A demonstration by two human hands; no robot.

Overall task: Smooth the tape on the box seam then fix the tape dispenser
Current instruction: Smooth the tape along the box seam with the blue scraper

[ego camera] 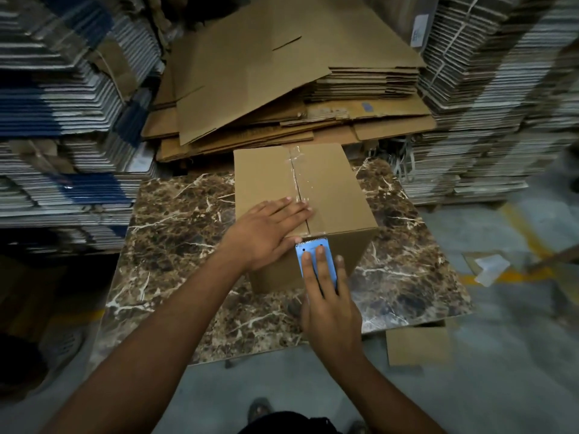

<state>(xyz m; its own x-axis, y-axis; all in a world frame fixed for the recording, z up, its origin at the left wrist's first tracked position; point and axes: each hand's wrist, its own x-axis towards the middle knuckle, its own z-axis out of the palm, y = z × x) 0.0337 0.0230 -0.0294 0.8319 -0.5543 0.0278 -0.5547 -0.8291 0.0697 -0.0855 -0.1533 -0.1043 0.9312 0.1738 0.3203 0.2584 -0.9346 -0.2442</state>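
Nearest, a foot (259, 408) shows on the floor between the two forearms. The left hand (266, 233) lies flat, fingers together and spread over nothing but cardboard, pressing the box (332, 189) top just left of the seam, fingertips on the tape (297, 180). Beyond those fingertips the tape looks wrinkled, so smoothing seems underway, not finished. The right hand (329, 305) clamps the blue dispenser (315, 255) against the box's near face, its teeth at the top edge; fixing it looks not yet begun. The box stands on the marbled surface (175, 245). No writing or brand is legible anywhere.
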